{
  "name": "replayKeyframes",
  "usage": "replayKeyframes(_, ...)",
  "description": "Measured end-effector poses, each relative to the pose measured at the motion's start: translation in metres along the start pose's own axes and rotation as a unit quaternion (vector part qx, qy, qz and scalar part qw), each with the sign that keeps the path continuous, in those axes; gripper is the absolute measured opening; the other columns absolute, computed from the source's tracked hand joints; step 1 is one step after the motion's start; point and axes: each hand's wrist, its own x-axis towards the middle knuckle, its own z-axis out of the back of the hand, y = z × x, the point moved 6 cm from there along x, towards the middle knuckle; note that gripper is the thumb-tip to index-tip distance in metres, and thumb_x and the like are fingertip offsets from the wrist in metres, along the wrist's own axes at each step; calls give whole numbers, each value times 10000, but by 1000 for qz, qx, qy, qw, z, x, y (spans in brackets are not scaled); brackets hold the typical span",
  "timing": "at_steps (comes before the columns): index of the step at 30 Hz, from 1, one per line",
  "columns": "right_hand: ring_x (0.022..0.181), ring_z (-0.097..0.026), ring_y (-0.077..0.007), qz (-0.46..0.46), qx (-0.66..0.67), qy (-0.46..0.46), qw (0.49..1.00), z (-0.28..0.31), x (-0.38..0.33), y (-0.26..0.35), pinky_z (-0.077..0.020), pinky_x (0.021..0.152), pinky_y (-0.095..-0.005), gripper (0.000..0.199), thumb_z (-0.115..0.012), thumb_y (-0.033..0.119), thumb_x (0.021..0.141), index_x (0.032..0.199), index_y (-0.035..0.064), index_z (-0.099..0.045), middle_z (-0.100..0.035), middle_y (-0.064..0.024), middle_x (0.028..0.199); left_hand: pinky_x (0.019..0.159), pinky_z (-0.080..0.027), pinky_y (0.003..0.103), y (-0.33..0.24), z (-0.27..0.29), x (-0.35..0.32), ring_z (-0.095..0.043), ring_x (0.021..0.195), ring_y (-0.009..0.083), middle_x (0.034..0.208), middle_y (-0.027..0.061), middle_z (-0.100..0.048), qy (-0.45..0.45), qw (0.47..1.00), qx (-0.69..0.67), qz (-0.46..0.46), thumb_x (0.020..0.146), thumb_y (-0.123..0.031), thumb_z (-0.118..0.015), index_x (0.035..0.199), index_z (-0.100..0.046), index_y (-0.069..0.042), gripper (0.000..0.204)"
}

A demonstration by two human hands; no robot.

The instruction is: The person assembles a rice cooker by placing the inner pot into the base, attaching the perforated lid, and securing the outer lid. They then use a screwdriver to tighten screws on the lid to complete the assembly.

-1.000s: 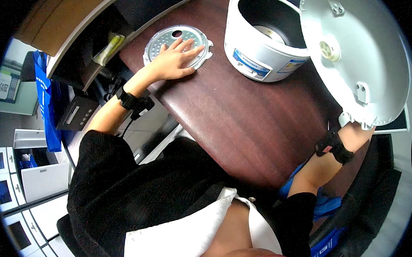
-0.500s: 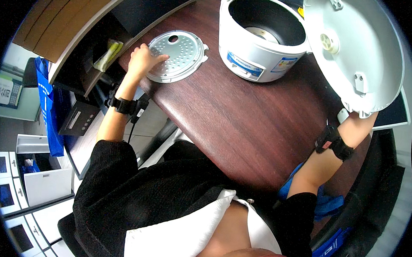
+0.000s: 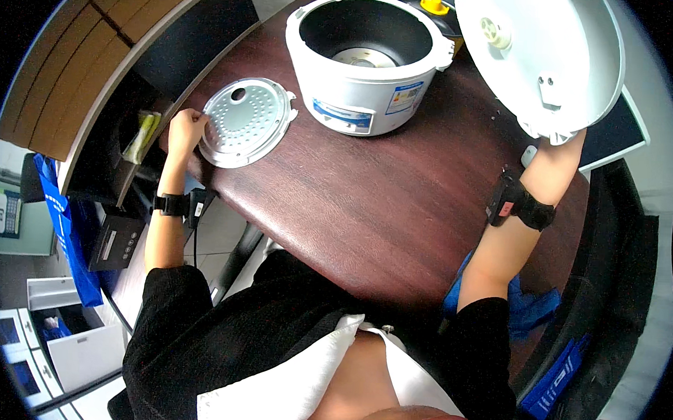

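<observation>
At the left of the table lies a round, grey metal inner lid (image 3: 254,124), dotted with small bumps and pierced by one larger hole. My left hand (image 3: 183,134) is at its left rim, thumb and fingers closed together on the edge. On the right, my right hand (image 3: 569,145) holds up the white outer lid (image 3: 558,47) of a rice cooker by its lower edge; the fingers are hidden behind it. Between them stands the white rice cooker body (image 3: 360,106), its top uncovered, showing a dark inside and a metal heating plate (image 3: 366,57).
Behind the cooker is a dark item with a yellow knob (image 3: 435,5). A dark panel with a white border (image 3: 618,132) and a small white object (image 3: 529,154) are near my right wrist. Blue cloth (image 3: 535,309) hangs by the table's right edge. Shelving (image 3: 155,59) borders the left.
My left hand has gone from spread over the inner lid to closed at its left rim. The outer lid is still in my right hand. The whole view has shifted.
</observation>
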Motion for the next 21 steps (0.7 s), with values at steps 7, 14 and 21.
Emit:
replayKeyframes(7, 720, -541, -89, 11, 21, -3, 1000, -6, 10, 5, -405, 524, -198, 397, -438, -59, 898, 1277, 9, -530, -611, -74, 1007, 817, -501, 412, -6, 0, -4, -628, 871, 345, 938, 207, -631, -81, 994, 56, -42, 831, -140, -635, 905, -673, 40, 198)
replayKeyframes(14, 723, -543, -89, 44, 59, 12, 997, -41, 32, 8, -408, 529, -199, 393, -443, -55, 897, 1275, 7, -530, -612, -74, 1008, 765, -512, 302, 11, 19, 3, -664, 851, 196, 962, 160, -699, 7, 985, -160, 62, 862, -132, -669, 985, -664, 70, 237)
replayKeyframes(21, 726, -545, -90, 46, 71, 23, 996, -51, 47, 8, -410, 534, -199, 389, -448, -51, 897, 1273, 5, -530, -613, -75, 1009, 798, -521, 291, 7, 8, -4, -657, 872, 169, 992, 76, -686, 213, 815, -504, 192, 895, -198, -671, 1101, -639, 27, 307)
